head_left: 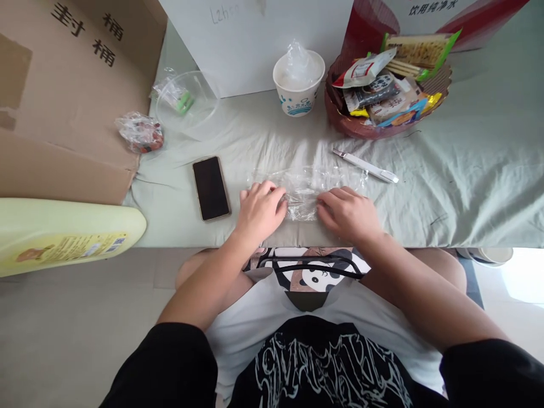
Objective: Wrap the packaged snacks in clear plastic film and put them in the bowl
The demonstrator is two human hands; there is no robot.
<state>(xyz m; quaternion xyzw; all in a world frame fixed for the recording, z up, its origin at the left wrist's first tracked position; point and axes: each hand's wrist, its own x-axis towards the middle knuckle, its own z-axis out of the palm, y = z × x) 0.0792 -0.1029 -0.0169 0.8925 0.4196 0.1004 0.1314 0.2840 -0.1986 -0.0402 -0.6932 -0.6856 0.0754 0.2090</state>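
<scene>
A crinkled sheet of clear plastic film [301,190] lies on the cloth near the table's front edge. My left hand [262,208] is on its left end, fingers curled and thumb close against them, closed on the film. At the right end, my right hand [349,212] also has bent fingers pinching the film. The fingertips of both hands are partly hidden. Just beyond the film, right of centre, rests a white pen-shaped cutter [366,165]. A phone with a dark screen [211,188] lies left of my left hand.
A paper cup [297,101] with crumpled plastic stands at the back, beside a basket [357,127] of snack packets. Further left are a clear plastic tub [199,116], a wrapped reddish item [142,135], a cardboard box [63,113] and a pale yellow bottle [76,218].
</scene>
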